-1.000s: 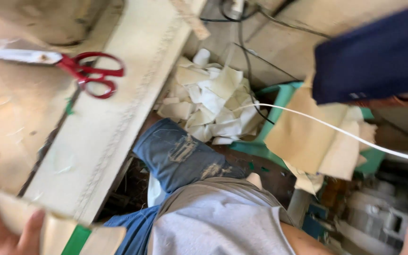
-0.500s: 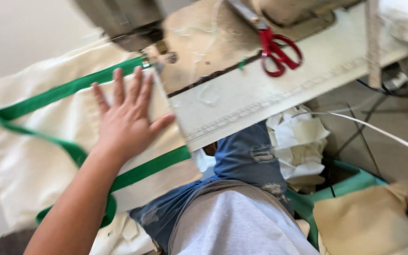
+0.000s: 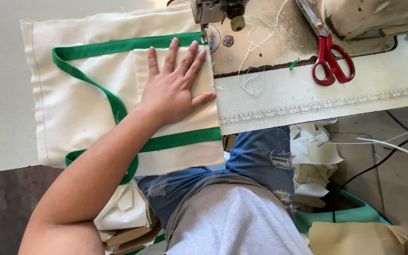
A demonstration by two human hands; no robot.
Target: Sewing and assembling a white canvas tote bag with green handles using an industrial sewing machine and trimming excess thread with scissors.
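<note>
- One hand in view now: the left hand (image 3: 175,87) lies flat on the cream cloth bag (image 3: 86,104), fingers (image 3: 172,53) spread wide, holding nothing, just pressing down. The right hand is out of sight.
- Half a second ago the same hand was on the cloth with the view tilted; now the view is squared up and the bag's upper right corner sits right at the sewing machine's presser foot (image 3: 204,34).
- That reads as the cloth lined up and pinned in place at the needle.
- The green strap (image 3: 109,101) loops around the left of the bag; one run passes under the wrist, another crosses below the hand.
- Edges: the bag's lower edge hangs over the near edge of the counter (image 3: 5,94), above the knee in torn jeans (image 3: 265,156).
- Room: bare counter lies left of the bag; to the right, red scissors (image 3: 329,59) sit well apart from the hand, with loose threads between.
</note>
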